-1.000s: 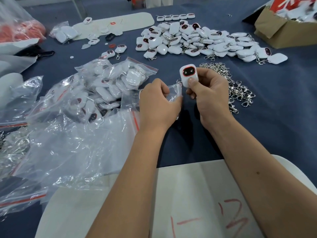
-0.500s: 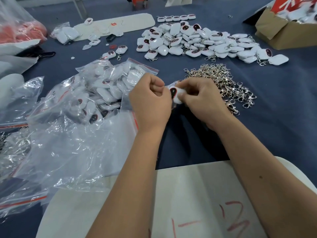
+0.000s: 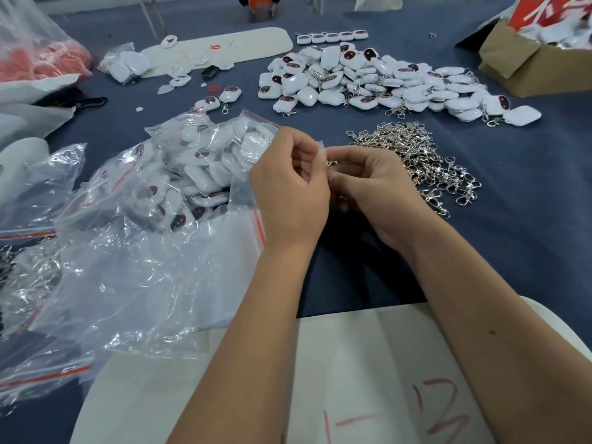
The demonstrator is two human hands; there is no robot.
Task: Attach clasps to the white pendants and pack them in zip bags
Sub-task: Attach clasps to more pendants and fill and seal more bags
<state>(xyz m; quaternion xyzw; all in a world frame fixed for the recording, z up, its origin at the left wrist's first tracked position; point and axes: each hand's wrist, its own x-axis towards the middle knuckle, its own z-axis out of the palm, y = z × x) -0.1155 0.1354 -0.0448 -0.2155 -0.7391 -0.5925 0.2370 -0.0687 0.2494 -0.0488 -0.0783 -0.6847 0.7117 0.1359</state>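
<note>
My left hand (image 3: 290, 184) and my right hand (image 3: 374, 190) meet at the table's middle, fingers curled around a small clear zip bag (image 3: 320, 149) whose top edge shows between the thumbs. A metal clasp (image 3: 333, 163) peeks out between the hands; the pendant itself is hidden inside them. A heap of white pendants (image 3: 378, 83) with clasps lies at the back. A pile of loose silver clasps (image 3: 423, 158) sits just right of my right hand.
A large clear bag of packed pendants (image 3: 192, 168) lies left of my hands, with crumpled plastic bags (image 3: 128, 283) in front of it. A cardboard box (image 3: 528, 65) stands at the back right. A white board (image 3: 352, 379) with red marks lies under my forearms.
The pendant that my right hand held up has gone down between both hands and into the small bag. It is now out of sight. Both hands drew closer together.
</note>
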